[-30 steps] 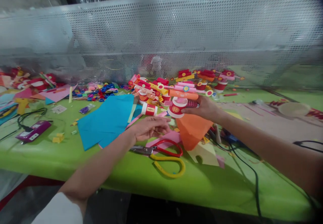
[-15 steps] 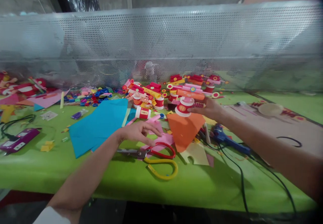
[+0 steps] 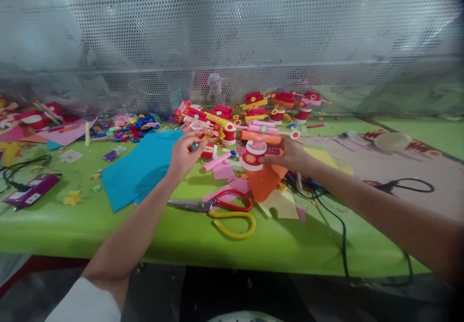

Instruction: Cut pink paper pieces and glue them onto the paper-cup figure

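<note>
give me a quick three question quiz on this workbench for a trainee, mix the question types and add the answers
1. Which hand holds the red-and-white cylindrical craft with pink and orange rolls on top?
2. True or false: the metal-bladed scissors with red and yellow loop handles lie with no hand on them.
3. Fill in the blank: in the picture, the purple rectangular box lies to the ____ of the large flat blue paper sheets.

Key:
1. The right hand.
2. True.
3. Left.
</note>
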Action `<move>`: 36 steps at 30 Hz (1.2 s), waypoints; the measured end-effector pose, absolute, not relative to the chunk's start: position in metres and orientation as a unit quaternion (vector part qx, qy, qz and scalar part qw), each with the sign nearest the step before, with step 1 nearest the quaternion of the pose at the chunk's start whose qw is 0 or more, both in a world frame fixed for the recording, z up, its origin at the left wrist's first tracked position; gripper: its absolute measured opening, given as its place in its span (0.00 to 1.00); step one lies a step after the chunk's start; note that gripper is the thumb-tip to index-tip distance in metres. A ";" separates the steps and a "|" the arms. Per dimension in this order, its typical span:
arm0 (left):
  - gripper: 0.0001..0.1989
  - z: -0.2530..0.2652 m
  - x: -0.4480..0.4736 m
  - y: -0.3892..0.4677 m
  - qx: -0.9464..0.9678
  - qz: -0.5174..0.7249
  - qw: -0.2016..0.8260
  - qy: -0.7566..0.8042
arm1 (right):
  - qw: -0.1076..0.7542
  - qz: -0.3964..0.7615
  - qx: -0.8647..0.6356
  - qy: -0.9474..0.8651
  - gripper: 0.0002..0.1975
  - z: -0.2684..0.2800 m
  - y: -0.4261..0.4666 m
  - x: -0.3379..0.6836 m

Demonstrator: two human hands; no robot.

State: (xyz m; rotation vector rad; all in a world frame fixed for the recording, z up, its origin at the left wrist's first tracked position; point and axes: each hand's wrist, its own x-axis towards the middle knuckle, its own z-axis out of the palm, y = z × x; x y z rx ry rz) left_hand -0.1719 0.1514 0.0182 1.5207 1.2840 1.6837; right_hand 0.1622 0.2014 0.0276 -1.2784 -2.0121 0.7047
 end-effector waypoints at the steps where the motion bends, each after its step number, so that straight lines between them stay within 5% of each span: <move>1: 0.04 0.017 -0.173 0.153 0.559 0.629 0.251 0.478 | 0.317 0.270 -0.485 -0.769 0.30 0.025 0.201 0.156; 26: 0.05 0.009 -0.190 0.165 0.592 0.624 0.114 0.498 | 0.247 0.288 -0.430 -0.819 0.36 -0.005 0.211 0.105; 32: 0.06 0.010 -0.202 0.172 0.589 0.601 0.040 0.538 | 0.158 0.171 -0.492 -0.839 0.20 0.003 0.209 0.144; 36: 0.11 0.014 -0.209 0.170 0.631 0.492 0.009 0.600 | 0.109 0.141 -0.486 -0.856 0.19 0.011 0.192 0.175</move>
